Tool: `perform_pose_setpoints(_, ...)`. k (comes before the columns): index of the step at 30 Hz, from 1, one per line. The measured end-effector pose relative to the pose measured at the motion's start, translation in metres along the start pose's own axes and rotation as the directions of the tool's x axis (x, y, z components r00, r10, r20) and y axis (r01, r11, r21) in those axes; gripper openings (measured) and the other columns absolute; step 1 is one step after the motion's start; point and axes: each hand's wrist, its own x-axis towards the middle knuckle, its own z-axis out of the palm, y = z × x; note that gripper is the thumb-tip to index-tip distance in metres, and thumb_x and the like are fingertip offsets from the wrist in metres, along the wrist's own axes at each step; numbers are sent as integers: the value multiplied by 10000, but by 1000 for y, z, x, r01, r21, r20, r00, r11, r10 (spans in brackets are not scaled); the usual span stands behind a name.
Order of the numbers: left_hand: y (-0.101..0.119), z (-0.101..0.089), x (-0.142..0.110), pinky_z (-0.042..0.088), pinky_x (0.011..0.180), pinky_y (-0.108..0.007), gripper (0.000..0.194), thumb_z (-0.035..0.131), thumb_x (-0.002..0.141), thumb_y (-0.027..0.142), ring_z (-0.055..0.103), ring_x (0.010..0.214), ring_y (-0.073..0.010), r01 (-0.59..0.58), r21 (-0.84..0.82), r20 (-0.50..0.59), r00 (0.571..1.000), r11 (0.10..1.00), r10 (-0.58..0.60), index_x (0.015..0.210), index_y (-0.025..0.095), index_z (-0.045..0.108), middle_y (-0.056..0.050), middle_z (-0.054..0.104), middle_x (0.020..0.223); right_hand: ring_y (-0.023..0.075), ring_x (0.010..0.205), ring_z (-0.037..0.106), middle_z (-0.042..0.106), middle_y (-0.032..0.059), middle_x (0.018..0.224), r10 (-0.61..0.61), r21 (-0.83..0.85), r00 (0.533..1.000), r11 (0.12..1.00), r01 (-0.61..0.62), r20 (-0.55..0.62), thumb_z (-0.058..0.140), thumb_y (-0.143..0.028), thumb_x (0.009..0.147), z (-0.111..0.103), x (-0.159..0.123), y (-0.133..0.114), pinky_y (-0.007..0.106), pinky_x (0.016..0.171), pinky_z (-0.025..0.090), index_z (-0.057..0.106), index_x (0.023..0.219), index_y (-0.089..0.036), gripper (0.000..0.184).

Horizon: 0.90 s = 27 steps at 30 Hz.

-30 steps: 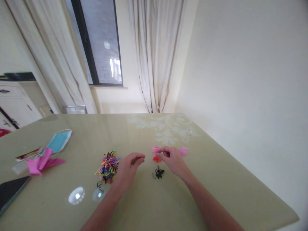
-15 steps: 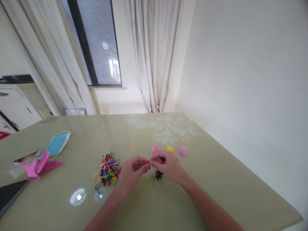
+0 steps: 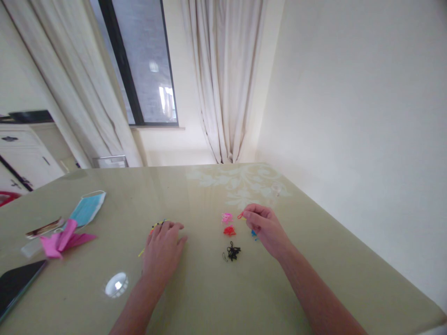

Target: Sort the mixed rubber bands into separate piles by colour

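In the head view my right hand (image 3: 264,228) pinches a small red rubber band (image 3: 240,216) between thumb and fingertips, held above the table. Just left of it are little groups of pink rubber bands (image 3: 226,218), red rubber bands (image 3: 229,231) and black rubber bands (image 3: 233,252). Blue rubber bands (image 3: 254,235) show partly from behind that hand. My left hand (image 3: 163,249) rests palm down over the mixed pile of coloured rubber bands (image 3: 156,226), fingers apart, hiding most of it. Whether its fingertips touch a band cannot be made out.
On the left lie a blue face mask (image 3: 87,209), a pink folded paper shape (image 3: 63,241), a narrow packet (image 3: 44,228) and a dark phone-like device (image 3: 21,284). The glossy table (image 3: 195,298) reflects a lamp. A wall (image 3: 349,116) runs along the right.
My hands have parted. The right moved right and up with the red rubber band; the left moved left over the mixed pile. The red group is now uncovered.
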Motion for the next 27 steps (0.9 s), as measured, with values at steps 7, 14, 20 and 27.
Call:
perform_pose_setpoints(7,-15,7,9,454,984,-412,253,497,963,232,667,1050,-290,-19,159,140,990,987,-4,963,195,747,-111,736,1049,116,533,280,444,-35,567,-19,9,1000,1000,19,-8,813,-519,713,-4,2,1,284,499,262,730,757,-207,326)
perform_pose_setpoints(14,-15,7,11,460,931,-397,220,509,959,247,670,1032,-294,-7,144,138,990,990,-13,907,177,711,-119,731,1013,128,543,417,541,-12,557,-60,-529,997,845,71,38,736,-429,805,3,10,29,270,527,285,784,724,-186,261)
perform_pose_setpoints(20,-13,8,9,449,955,-420,255,468,961,246,661,1034,-303,-19,199,104,995,980,-2,891,182,704,-129,720,1017,134,519,443,529,-17,530,-156,-770,986,620,150,67,646,-287,871,13,10,53,278,558,298,759,674,-198,244)
perform_pose_setpoints(27,0,3,10,444,905,-382,234,432,974,235,659,1015,-276,-4,156,19,1000,988,1,898,197,650,-111,729,992,143,558,511,621,4,588,-138,-848,988,514,129,66,650,-227,830,16,7,57,272,581,317,722,658,-200,189)
